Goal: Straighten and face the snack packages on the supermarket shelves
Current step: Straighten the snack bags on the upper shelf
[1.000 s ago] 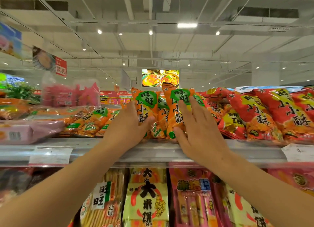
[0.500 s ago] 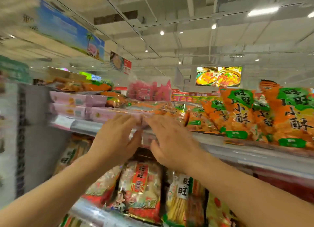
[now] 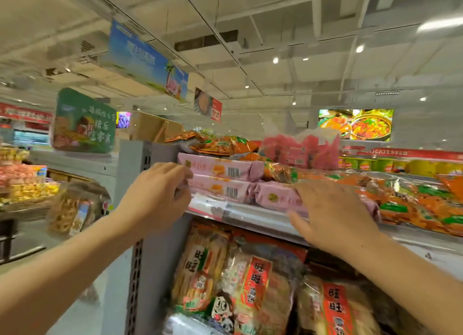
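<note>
My left hand (image 3: 155,196) curls on the end of the stacked pink packs (image 3: 220,181), grip looks clamped, though blurred. Right hand (image 3: 333,209) lies flat, fingers apart, on the next pink pack (image 3: 278,196). Packs look light, soft-wrapped, slippery; hold the ends. Shelf lip (image 3: 250,218) under my grip, upright post (image 3: 130,159) hard left, orange bags (image 3: 413,201) crowd right.

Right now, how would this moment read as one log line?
phase: facing pink packs | left hand: touching stacked pink packs | right hand: flat on single pink pack | top shelf
</note>
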